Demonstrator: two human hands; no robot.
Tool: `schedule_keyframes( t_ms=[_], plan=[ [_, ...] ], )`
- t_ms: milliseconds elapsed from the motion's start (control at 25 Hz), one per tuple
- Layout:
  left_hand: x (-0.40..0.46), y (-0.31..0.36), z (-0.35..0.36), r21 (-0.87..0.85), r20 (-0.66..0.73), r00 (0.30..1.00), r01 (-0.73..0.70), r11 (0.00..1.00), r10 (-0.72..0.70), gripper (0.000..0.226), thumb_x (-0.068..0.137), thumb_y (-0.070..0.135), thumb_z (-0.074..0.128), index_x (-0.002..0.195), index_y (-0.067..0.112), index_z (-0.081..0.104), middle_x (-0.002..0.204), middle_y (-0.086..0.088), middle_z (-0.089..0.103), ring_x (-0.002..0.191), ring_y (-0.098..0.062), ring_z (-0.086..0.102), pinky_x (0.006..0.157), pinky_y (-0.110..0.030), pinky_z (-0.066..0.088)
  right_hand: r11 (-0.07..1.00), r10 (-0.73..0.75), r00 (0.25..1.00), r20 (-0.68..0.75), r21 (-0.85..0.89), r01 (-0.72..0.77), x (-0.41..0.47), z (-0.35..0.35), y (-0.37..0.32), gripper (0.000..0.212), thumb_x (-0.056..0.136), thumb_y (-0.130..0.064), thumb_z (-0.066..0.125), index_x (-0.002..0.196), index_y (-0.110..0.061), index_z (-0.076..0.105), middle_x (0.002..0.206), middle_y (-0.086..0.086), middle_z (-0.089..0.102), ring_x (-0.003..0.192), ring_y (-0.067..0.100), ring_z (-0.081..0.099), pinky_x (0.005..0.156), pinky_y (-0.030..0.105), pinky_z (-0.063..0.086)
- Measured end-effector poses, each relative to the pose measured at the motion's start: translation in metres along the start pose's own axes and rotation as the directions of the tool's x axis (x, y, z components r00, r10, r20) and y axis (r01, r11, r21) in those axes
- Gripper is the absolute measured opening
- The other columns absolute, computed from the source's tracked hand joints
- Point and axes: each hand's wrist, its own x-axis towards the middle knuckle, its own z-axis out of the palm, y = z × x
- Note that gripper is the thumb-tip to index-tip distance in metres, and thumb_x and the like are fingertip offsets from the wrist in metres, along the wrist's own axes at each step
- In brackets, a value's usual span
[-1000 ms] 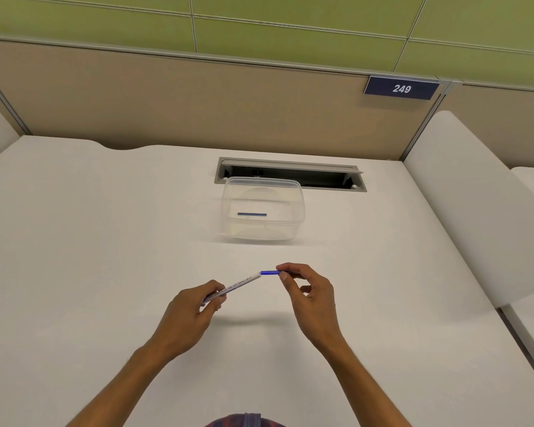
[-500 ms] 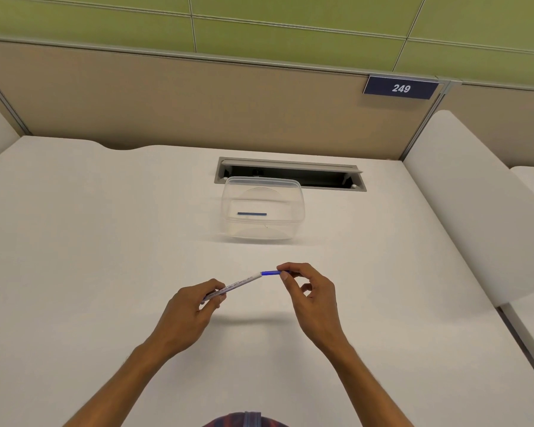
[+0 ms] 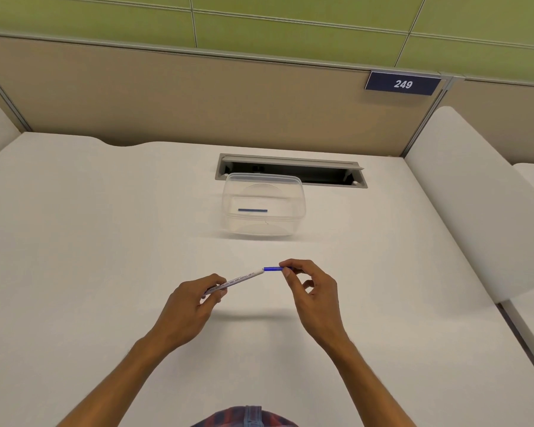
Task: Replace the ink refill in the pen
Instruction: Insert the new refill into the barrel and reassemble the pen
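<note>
Nothing moved, both hands gripping slim white pen [image 3: 238, 280], blue end

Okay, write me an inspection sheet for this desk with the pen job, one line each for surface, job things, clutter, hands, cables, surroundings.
Surface: white desk, bare apart from the items below.
Job's things: pen barrel held above the desk, blue refill protruding from its right end; clear plastic container standing further back, with a second blue refill lying inside.
Clutter: nothing seen.
Hands: left hand in a closed grip on the barrel's left end; right hand pinching the protruding refill.
Cables: nothing seen; open cable slot behind the container.
Surroundings: beige partition, sign 249, white side divider.
</note>
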Motion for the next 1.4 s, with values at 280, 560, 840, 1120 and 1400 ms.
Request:
schedule_keyframes(
  t_ms=[280, 560, 840, 1120, 1400],
  plan=[
    [0.002, -0.002, -0.001, 0.020, -0.012, 1.000, -0.021, 1.000, 0.021, 0.011, 0.090, 0.040, 0.049, 0.087, 0.035, 0.059, 0.075, 0.010, 0.061, 0.070, -0.017, 0.057, 0.069, -0.040, 0.050, 0.995, -0.055, 0.997, 0.052, -0.083, 0.060, 0.001, -0.005, 0.000, 0.017, 0.095, -0.016, 0.062, 0.097, -0.029, 0.072, 0.096, -0.015, 0.071, 0.098, 0.010, 0.064, 0.068, 0.025, 0.045],
    [0.004, 0.001, -0.002, 0.029, -0.020, 0.999, -0.049, 0.998, 0.050, 0.012, 0.089, 0.043, 0.052, 0.087, 0.035, 0.061, 0.077, 0.010, 0.061, 0.068, -0.016, 0.053, 0.065, -0.036, 0.047, 0.999, -0.001, 0.997, 0.080, -0.034, 0.004, 0.003, -0.009, -0.003, 0.018, 0.090, -0.015, 0.069, 0.100, -0.030, 0.073, 0.093, -0.018, 0.074, 0.095, 0.007, 0.066, 0.069, 0.024, 0.044],
    [0.004, 0.009, 0.000, 0.011, -0.017, 0.998, -0.061, 0.998, 0.061, 0.032, 0.087, 0.057, 0.044, 0.082, 0.030, 0.061, 0.070, 0.003, 0.056, 0.061, -0.015, 0.047, 0.060, -0.032, 0.040, 0.998, 0.064, 0.992, 0.109, -0.011, -0.063, 0.004, -0.009, -0.007, 0.008, 0.088, -0.023, 0.072, 0.083, -0.028, 0.074, 0.087, -0.016, 0.075, 0.089, 0.006, 0.067, 0.069, 0.025, 0.042],
    [0.004, 0.013, -0.002, 0.013, -0.021, 0.995, -0.097, 0.995, 0.098, 0.029, 0.089, 0.056, 0.044, 0.082, 0.034, 0.061, 0.076, 0.008, 0.059, 0.068, -0.016, 0.051, 0.060, -0.029, 0.041, 0.993, 0.076, 0.983, 0.164, -0.099, -0.060, 0.004, -0.007, -0.006, 0.022, 0.094, -0.039, 0.060, 0.077, -0.030, 0.068, 0.076, -0.006, 0.067, 0.066, 0.009, 0.055, 0.058, 0.019, 0.036],
    [0.002, 0.020, -0.003, 0.026, -0.015, 0.991, -0.129, 0.991, 0.130, 0.026, 0.091, 0.054, 0.043, 0.082, 0.036, 0.059, 0.079, 0.018, 0.059, 0.071, -0.008, 0.053, 0.063, -0.028, 0.042, 0.984, 0.103, 0.969, 0.225, -0.164, -0.067, 0.002, -0.002, -0.001, 0.043, 0.098, -0.053, 0.042, 0.062, -0.031, 0.047, 0.059, 0.000, 0.045, 0.056, 0.013, 0.034, 0.058, 0.033, 0.031]
  ],
)
